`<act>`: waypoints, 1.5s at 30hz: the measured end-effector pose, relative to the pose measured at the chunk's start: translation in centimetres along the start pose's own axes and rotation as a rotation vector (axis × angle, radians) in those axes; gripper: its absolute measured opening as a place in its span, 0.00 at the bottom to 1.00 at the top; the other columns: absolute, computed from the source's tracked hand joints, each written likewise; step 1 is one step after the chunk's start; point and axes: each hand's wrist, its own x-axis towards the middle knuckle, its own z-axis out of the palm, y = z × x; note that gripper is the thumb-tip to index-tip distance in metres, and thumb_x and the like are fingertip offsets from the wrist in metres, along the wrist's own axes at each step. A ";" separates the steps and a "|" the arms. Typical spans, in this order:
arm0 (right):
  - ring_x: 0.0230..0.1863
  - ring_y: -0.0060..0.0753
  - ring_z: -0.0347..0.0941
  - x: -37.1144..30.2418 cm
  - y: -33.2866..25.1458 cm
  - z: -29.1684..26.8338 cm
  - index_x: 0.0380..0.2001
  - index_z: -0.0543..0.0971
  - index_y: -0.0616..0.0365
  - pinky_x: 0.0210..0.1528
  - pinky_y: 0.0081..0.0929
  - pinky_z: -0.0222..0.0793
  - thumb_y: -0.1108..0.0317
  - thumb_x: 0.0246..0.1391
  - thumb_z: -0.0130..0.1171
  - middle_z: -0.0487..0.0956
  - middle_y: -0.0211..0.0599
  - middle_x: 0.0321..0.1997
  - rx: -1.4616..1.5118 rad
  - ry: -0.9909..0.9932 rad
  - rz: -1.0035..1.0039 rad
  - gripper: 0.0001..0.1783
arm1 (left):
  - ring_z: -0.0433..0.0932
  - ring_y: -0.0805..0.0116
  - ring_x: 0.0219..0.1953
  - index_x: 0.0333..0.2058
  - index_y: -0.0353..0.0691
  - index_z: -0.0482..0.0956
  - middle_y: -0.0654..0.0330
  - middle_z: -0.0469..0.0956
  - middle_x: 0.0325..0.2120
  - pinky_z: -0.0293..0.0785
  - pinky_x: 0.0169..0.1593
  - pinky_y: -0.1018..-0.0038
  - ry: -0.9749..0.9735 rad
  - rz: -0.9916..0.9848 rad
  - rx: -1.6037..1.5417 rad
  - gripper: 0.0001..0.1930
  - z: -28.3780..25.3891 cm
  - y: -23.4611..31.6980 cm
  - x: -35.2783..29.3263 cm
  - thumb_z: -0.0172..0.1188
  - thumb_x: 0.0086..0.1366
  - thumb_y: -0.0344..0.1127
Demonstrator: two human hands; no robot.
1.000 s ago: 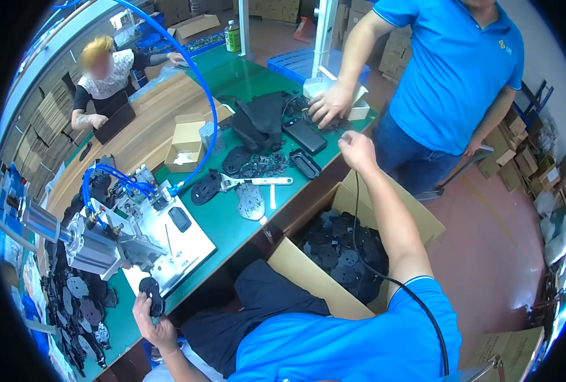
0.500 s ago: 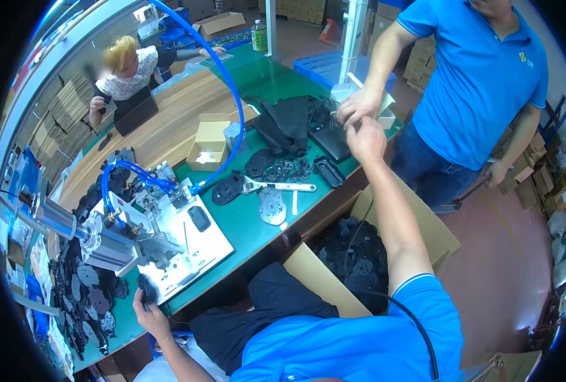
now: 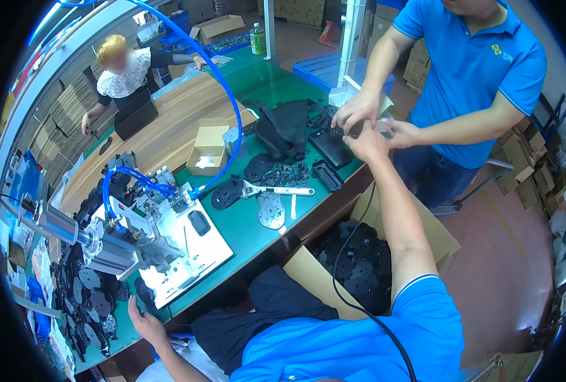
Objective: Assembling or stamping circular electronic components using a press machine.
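My left hand [image 3: 146, 323] is at the bench's front edge, fingers stretched out and apart, holding nothing. Just beyond its fingertips lies a dark plastic part [image 3: 144, 291], beside the white base plate [image 3: 209, 245] of a pneumatic press [image 3: 107, 245]. My right arm reaches far across to the right. There my right hand [image 3: 369, 145] has its fingers drawn together, meeting a co-worker's two hands [image 3: 357, 109]. What lies between the fingers is small and mostly hidden. Nearby are a black flat case [image 3: 331, 148] and a black cable [image 3: 340, 270] running down past my forearm.
On the green bench [image 3: 244, 226] lie an adjustable wrench [image 3: 286, 190], dark plastic plates, a black bag [image 3: 283, 127] and a small open carton [image 3: 207, 149]. A large carton [image 3: 308, 270] of black parts stands by my lap. Another person [image 3: 127, 76] sits across the bench.
My left hand has let go of the dark part and drawn back toward me. The co-worker's other hand has come up to my right hand. The black cable has swung left.
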 end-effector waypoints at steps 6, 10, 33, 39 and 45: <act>0.59 0.62 0.86 -3.5 -0.2 0.9 0.70 0.75 0.63 0.60 0.50 0.83 0.55 0.66 0.70 0.86 0.58 0.59 -0.042 0.236 -0.119 0.36 | 0.85 0.50 0.46 0.47 0.31 0.87 0.46 0.89 0.48 0.84 0.55 0.59 0.100 0.310 -0.128 0.18 -3.6 11.8 -2.7 0.59 0.60 0.12; 0.52 0.64 0.84 -6.8 0.2 3.7 0.57 0.85 0.63 0.59 0.51 0.83 0.64 0.58 0.73 0.85 0.57 0.52 0.116 0.481 -0.468 0.25 | 0.86 0.53 0.36 0.46 0.33 0.89 0.50 0.91 0.41 0.84 0.43 0.65 -0.125 0.603 -0.482 0.17 -2.5 24.6 -0.5 0.67 0.57 0.18; 0.66 0.65 0.82 -2.6 -6.8 7.3 0.62 0.83 0.62 0.66 0.53 0.81 0.64 0.68 0.63 0.85 0.59 0.66 -0.253 -0.194 -0.291 0.23 | 0.78 0.70 0.27 0.53 0.25 0.90 0.56 0.87 0.28 0.75 0.34 0.74 -0.072 0.342 -0.990 0.19 -3.6 46.5 21.4 0.67 0.68 0.32; 0.68 0.63 0.82 -3.3 -5.8 8.1 0.66 0.83 0.57 0.68 0.55 0.80 0.67 0.71 0.58 0.83 0.59 0.70 -0.199 -0.154 -0.300 0.23 | 0.87 0.59 0.30 0.47 0.28 0.92 0.49 0.92 0.32 0.80 0.34 0.69 0.190 0.551 -0.789 0.19 -9.1 49.0 25.5 0.66 0.69 0.39; 0.66 0.66 0.82 -4.8 -3.0 7.4 0.64 0.87 0.57 0.68 0.56 0.80 0.69 0.69 0.57 0.85 0.50 0.69 -0.141 -0.192 -0.467 0.23 | 0.83 0.71 0.30 0.51 0.34 0.93 0.57 0.90 0.34 0.78 0.35 0.75 0.159 0.710 -0.618 0.13 -19.2 45.0 18.1 0.67 0.75 0.33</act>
